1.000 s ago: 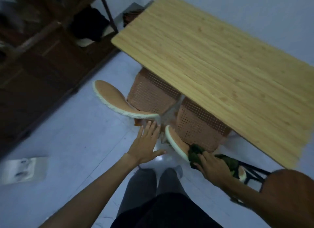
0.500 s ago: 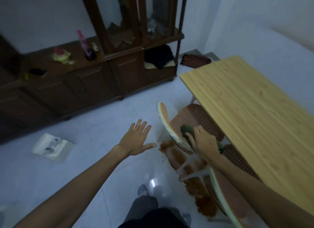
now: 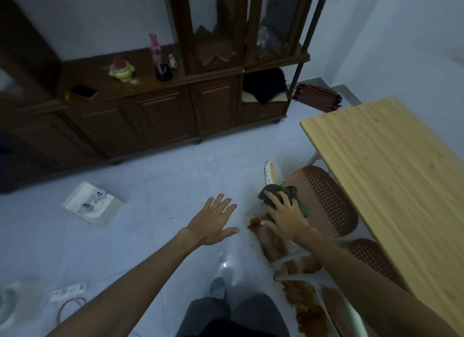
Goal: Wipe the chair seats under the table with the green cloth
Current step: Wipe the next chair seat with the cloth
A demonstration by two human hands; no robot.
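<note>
My right hand (image 3: pixel 283 217) presses the green cloth (image 3: pixel 288 194) onto the left edge of a brown perforated chair seat (image 3: pixel 326 198) that is tucked partly under the wooden table (image 3: pixel 391 176). The chair's pale backrest edge (image 3: pixel 268 172) rises just beyond the cloth. A second perforated seat (image 3: pixel 371 258) shows nearer me, mostly hidden by my right forearm and the tabletop. My left hand (image 3: pixel 213 222) hovers over the floor to the left of the chairs, fingers spread and holding nothing.
A dark wooden cabinet (image 3: pixel 155 105) with ornaments runs along the far wall. A white box (image 3: pixel 91 203) lies on the tiled floor at left, and cables and a pale object sit at the lower left. A brown stain (image 3: pixel 298 286) spreads under the chairs.
My view has swung up and left, from the tabletop to the cabinet. My right hand with the cloth has moved from the nearer chair to the farther chair's seat. My left hand stays spread.
</note>
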